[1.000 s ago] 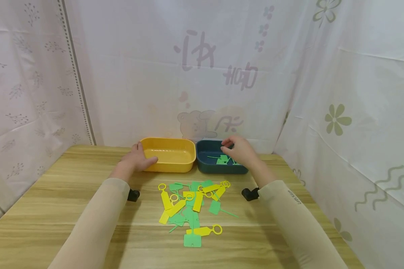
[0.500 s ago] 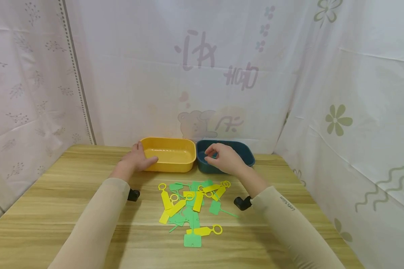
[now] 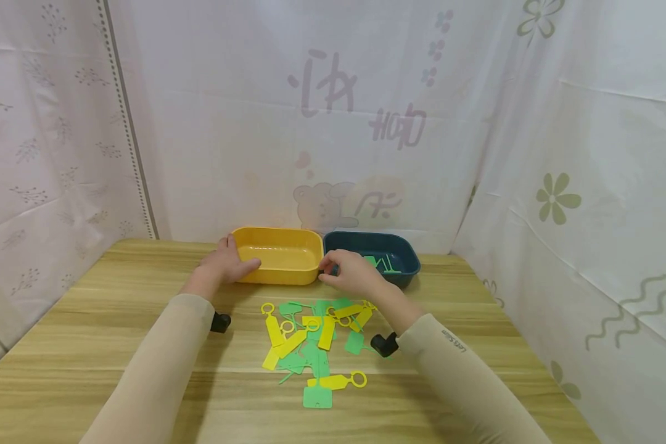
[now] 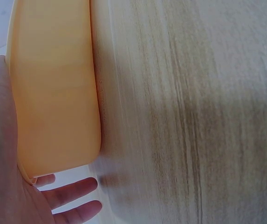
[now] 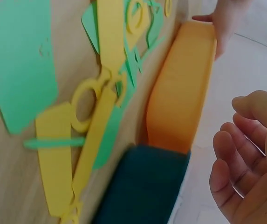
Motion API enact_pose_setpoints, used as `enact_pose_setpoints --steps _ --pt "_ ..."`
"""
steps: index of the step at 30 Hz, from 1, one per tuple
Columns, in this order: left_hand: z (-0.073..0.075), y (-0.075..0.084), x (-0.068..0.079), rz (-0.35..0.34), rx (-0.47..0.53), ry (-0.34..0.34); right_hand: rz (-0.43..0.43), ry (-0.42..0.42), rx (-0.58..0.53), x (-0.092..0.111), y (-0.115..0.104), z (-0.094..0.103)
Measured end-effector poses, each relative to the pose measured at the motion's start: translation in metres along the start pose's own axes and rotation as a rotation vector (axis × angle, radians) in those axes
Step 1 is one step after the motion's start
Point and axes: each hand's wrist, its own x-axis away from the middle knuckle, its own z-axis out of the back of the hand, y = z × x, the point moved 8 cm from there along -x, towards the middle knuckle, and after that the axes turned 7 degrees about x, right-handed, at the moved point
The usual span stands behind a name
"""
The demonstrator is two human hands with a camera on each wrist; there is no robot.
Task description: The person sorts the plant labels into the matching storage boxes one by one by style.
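My left hand (image 3: 221,264) grips the near left corner of a yellow tub (image 3: 283,276), its thumb over the rim and its fingers spread along the outer end. My right hand (image 3: 351,272) is above the front left part of a dark blue tub (image 3: 410,266), close to where the two tubs meet. Its fingers are loosely curled and nothing shows between them in the right wrist view. Green plastic tags (image 3: 391,266) with thin tails lie in the blue tub. Nothing lies on the visible floor of the yellow tub.
A loose pile of yellow ring-ended tags (image 3: 326,333) and green tags (image 3: 317,398) covers the middle of the wooden table (image 3: 244,394). Behind the tubs hangs a printed white curtain (image 3: 227,154), and more curtain closes both sides.
My right hand has moved left and toward me across the blue tub, uncovering its right end and the green tags inside. My left hand has stayed on the yellow tub.
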Motion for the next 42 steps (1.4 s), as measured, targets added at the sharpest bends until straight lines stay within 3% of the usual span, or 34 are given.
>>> enact_pose_setpoints --steps 9,23,29,33,42 --pt "0.000 0.000 -0.001 -0.005 -0.003 0.001 0.046 -0.047 0.042 -0.006 -0.020 -0.025" --pt "-0.002 -0.003 -0.005 -0.002 -0.010 0.002 0.021 -0.232 0.149 -0.022 -0.038 -0.067" --pt "0.000 -0.002 -0.003 -0.005 -0.011 0.004 0.129 -0.324 0.261 -0.020 -0.052 -0.078" --pt "0.002 -0.001 -0.001 -0.005 -0.005 0.003 0.163 -0.319 0.322 -0.018 -0.055 -0.082" --pt "-0.001 -0.005 -0.004 0.003 0.005 -0.005 0.170 -0.290 0.306 -0.017 -0.053 -0.083"
